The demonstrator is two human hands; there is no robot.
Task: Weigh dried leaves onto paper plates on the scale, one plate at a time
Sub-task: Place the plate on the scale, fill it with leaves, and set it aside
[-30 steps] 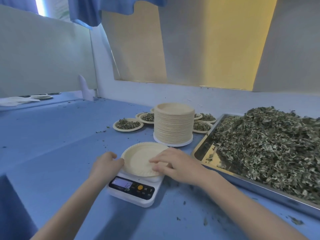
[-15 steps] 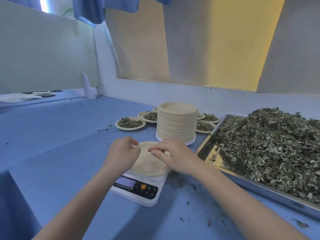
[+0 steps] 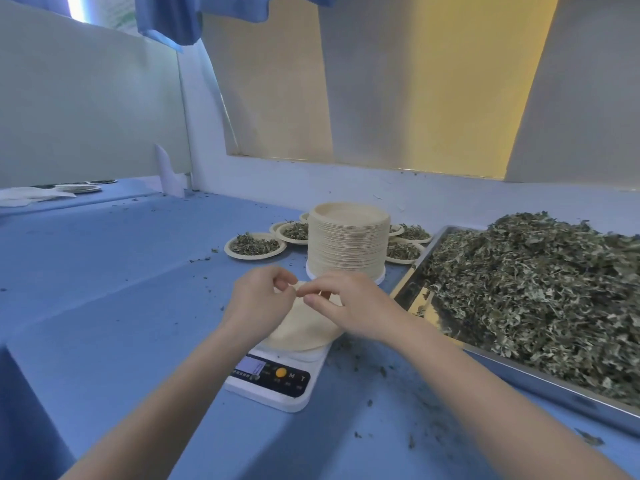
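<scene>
Blue desk (image 3: 114, 306) holds a small white scale (image 3: 277, 379) with a round, pale paper plate (image 3: 304, 330) on top. Left hand (image 3: 259, 303) and right hand (image 3: 349, 306) pinch its far edge. Two stuck plates could spoil the weight. Dried green leaves (image 3: 536, 289) wait in the shiny metal tray (image 3: 554, 386).

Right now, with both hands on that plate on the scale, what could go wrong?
Both hands pinch the far rim of the paper plate on the scale. It may be two plates stuck together, which would throw off the weight. Pulling could drag the plate off the platform. The tall plate stack stands just behind the fingers, so a jerk could topple it onto the filled plates.
</scene>
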